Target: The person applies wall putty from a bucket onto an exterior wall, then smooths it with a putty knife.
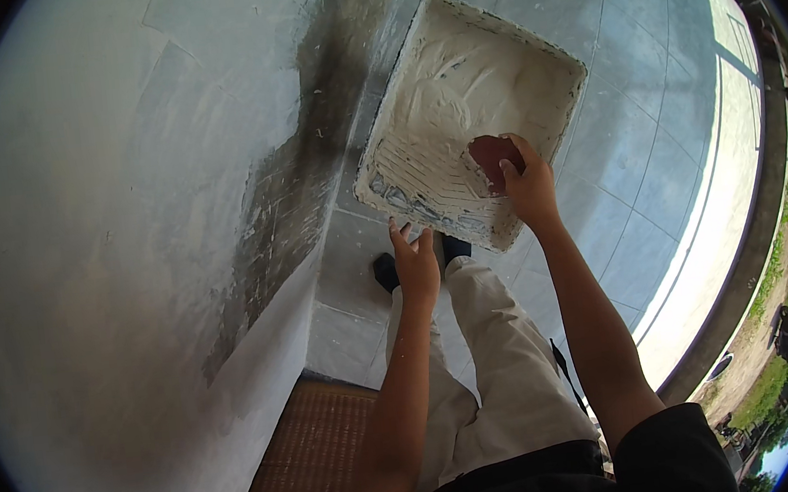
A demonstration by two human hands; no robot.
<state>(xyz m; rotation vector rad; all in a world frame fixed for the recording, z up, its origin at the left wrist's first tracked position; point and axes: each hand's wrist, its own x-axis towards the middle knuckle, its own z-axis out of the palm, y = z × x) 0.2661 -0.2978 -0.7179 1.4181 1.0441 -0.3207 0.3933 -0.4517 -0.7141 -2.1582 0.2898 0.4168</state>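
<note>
A rectangular tray (565, 68) with crusted rims sits ahead of me, a thick cream-coloured paste (490, 56) spread over its inside. Ridges and streaks mark the paste, and grey patches show through along the near side. In my right hand (532, 185) is a dark red flat putty spreader (494, 159), gripped between thumb and fingers, over the near right part of the tray. Paste clings to the spreader's left edge. My left hand (418, 265) is by the tray's near rim with its fingers apart, holding nothing; whether a fingertip touches the rim I cannot tell.
Along the left runs a pale wall (126, 224) with a dark rough band (279, 186) low down. Grey tiles (628, 166) cover the floor. A brown woven mat (313, 443) lies near my legs. A sunlit edge curves along the right, with greenery beyond.
</note>
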